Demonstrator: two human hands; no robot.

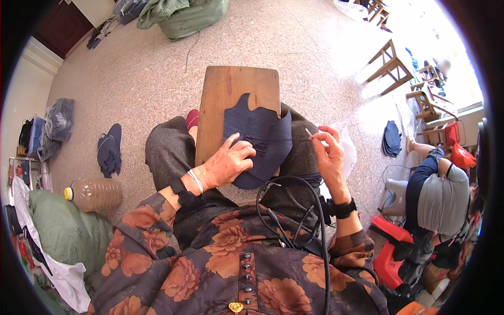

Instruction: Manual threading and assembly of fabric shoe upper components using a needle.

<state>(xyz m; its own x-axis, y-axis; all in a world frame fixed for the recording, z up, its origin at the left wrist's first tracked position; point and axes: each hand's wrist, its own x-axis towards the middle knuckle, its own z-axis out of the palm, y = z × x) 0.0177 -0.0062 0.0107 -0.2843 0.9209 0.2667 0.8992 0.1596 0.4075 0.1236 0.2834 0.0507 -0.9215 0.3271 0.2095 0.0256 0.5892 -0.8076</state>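
A dark blue shoe-upper-shaped fabric piece lies over a wooden board at my lap, with strands across its middle. My left hand rests on the fabric's left side, fingers apart and bent, gripping nothing that I can see. Off the fabric's right edge, my right hand pinches a thin, pale, pointed needle between thumb and forefinger. A dark thread runs nearly straight from the fabric to that hand.
A black cable loops over my lap. More dark blue pieces lie on the floor at left and right. A brown-filled jug stands left; wooden stools and a seated person are at right.
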